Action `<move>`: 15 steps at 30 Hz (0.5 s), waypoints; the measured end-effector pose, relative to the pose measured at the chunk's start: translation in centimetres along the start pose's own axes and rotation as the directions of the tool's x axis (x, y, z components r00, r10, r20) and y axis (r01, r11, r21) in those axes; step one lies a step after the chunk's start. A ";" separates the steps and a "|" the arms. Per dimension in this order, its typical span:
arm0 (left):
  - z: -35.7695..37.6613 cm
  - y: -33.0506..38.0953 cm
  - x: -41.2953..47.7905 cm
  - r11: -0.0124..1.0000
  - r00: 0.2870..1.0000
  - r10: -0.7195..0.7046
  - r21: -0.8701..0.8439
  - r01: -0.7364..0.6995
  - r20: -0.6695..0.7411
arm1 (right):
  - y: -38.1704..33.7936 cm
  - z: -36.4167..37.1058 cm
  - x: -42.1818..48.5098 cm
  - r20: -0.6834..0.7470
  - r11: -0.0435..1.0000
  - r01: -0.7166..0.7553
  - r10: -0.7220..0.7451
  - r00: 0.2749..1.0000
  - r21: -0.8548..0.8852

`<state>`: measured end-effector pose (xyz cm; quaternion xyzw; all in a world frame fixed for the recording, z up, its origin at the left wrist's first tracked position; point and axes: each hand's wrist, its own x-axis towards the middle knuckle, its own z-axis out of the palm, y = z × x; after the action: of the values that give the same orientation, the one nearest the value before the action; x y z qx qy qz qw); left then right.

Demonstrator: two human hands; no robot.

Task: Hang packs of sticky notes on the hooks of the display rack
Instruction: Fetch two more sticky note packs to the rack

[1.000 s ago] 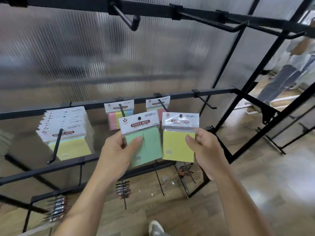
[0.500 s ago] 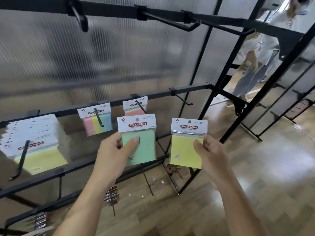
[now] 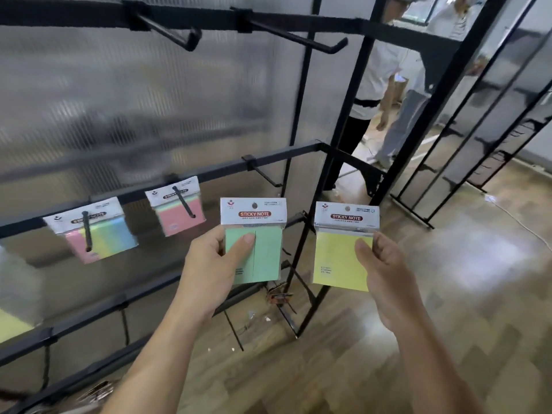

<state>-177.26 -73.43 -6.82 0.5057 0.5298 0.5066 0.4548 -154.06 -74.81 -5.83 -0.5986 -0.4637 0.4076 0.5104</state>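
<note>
My left hand (image 3: 213,264) pinches a green sticky note pack (image 3: 263,249) upright, thumb on its front. My right hand (image 3: 385,264) pinches a yellow sticky note pack (image 3: 337,258) by its right edge. Both packs are held in front of the black display rack (image 3: 277,156), below an empty hook (image 3: 264,174) on the middle bar. Left of it, a pink pack (image 3: 174,213) and a multicolour pack (image 3: 104,237) hang on their own hooks. Two more empty hooks (image 3: 301,37) stick out from the top bar.
A stack of yellow packs (image 3: 12,321) is blurred at the far left edge. Two people (image 3: 385,94) stand behind the rack at the upper right. More black rack frames (image 3: 478,130) stand to the right on the wooden floor. Spare metal hooks (image 3: 95,395) lie low left.
The view has swung to the right, so the hanging packs slid left. My two hands have moved apart, the yellow pack now further right of the green one.
</note>
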 end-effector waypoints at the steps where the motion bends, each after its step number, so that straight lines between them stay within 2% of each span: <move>1: 1.0 0.0 0.4 1.000 1.000 0.002 0.011 -0.003 0.031 | 0.4 -0.8 0.1 -0.030 1.000 -0.004 0.004 1.000 0.006; 9: 13.1 1.1 2.8 1.000 0.979 0.013 0.012 -0.016 0.205 | 3.0 -10.8 2.2 -0.205 1.000 -0.018 0.018 0.979 0.003; 15: 22.4 2.0 4.4 0.997 0.955 -0.049 -0.037 0.062 0.294 | 3.8 -19.0 5.8 -0.278 1.000 -0.003 0.005 0.960 0.010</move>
<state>-155.15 -67.32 -6.33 0.5495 0.4589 0.4251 0.5539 -133.86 -73.75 -6.92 -0.6485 -0.3842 0.3226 0.5725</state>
